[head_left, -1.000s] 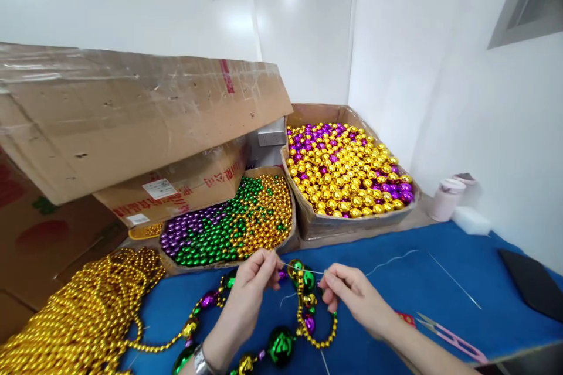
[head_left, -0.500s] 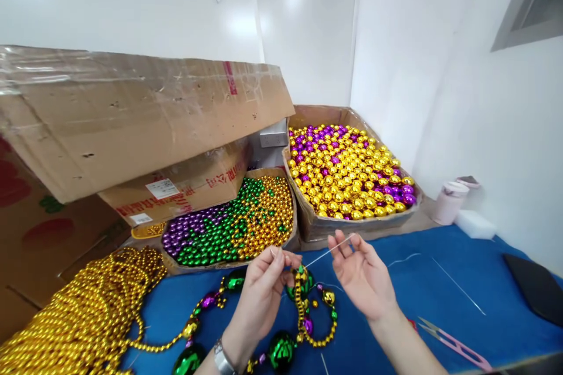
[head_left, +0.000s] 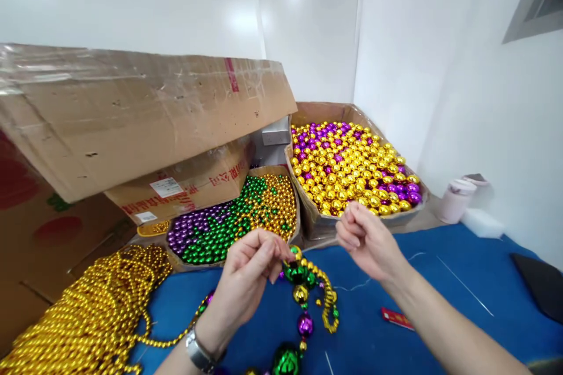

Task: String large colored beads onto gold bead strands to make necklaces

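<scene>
My left hand (head_left: 250, 275) is closed in a pinch at the top of a bead garland (head_left: 305, 324) of green, gold and purple balls. Green and gold beads hang just below its fingertips, and a short strand of small gold beads (head_left: 328, 299) loops to the right. My right hand (head_left: 367, 240) is raised to the right of it, fingers curled and thumb pressed on the index finger. It is closed on the thread that ran between both hands half a second ago, though that fine line hardly shows now. The garland's lower end leaves the picture.
A large box (head_left: 314, 225) of gold and purple balls stands behind my hands. Left of it is a box of smaller beads (head_left: 235, 222), under overhanging cardboard (head_left: 153, 123). Gold bead strands (head_left: 88, 310) are heaped at left. A red packet (head_left: 397, 317) lies by my right forearm.
My right hand has gone from open-palmed to curled and moved slightly up and right. My left hand has shifted left and up. The pink-handled scissors are now out of sight near my right forearm.
</scene>
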{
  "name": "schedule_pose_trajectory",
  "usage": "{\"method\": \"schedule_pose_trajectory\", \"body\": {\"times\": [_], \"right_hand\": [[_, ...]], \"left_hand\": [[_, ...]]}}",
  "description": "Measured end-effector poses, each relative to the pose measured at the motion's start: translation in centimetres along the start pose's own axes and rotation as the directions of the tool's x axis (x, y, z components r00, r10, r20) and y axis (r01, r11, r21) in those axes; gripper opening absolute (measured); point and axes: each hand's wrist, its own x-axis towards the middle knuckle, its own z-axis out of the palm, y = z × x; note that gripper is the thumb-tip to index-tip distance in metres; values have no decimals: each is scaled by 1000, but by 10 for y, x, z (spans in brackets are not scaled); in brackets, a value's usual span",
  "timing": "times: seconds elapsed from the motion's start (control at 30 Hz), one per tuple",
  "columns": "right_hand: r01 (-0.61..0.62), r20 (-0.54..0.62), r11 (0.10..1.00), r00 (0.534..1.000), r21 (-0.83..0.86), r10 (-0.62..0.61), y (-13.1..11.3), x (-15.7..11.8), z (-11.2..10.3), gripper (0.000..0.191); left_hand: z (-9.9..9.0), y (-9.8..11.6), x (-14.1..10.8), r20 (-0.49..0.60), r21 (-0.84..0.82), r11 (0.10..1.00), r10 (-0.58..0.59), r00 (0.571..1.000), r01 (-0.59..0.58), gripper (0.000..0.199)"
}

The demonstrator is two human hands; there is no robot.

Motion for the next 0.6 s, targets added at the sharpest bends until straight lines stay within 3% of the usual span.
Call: {"method": "schedule_pose_trajectory", "body": {"times": [0.17, 0.23, 0.27, 0.3, 0.33, 0.37, 0.43, 0.47, 0.53, 0.6], "right_hand": [[-14, -5, 991, 1000, -134, 13, 29, -8, -14, 25], [-2, 14, 978, 1000, -210, 5, 28, -8, -14, 20], [43, 56, 945, 998, -325, -26, 25, -7, -12, 16], [127, 134, 860, 989, -494, -69, 20, -6, -9, 13], [248, 243, 691, 964, -679, -108, 16, -5, -6, 11], [384, 371, 419, 921, -823, -115, 12, -3, -3, 15], [551, 562, -164, 827, -818, -23, 9, -1, 1, 21], [570, 598, -331, 801, -752, 22, 10, 1, 2, 21], [584, 631, -477, 772, -657, 76, 11, 5, 1, 21], [611, 660, -498, 745, -615, 99, 8, 11, 3, 25]], "left_hand": [[-11, -24, -8, -85, 58, 991, -115, 990, 120, 22], [-9, -26, -5, -100, 67, 992, -104, 990, 111, 22], [-6, -25, -3, -108, 60, 993, -97, 989, 104, 21], [-4, -23, 0, -118, 37, 994, -94, 989, 99, 20], [-1, -22, 3, -130, -1, 995, -97, 987, 98, 20], [1, -20, 5, -144, -48, 994, -106, 984, 100, 19], [5, -20, 9, -168, -143, 984, -134, 977, 110, 19], [5, -21, 10, -172, -173, 978, -147, 974, 117, 19], [6, -22, 13, -177, -176, 977, -151, 973, 120, 18], [6, -18, 17, -177, -135, 986, -124, 976, 101, 18]]}}
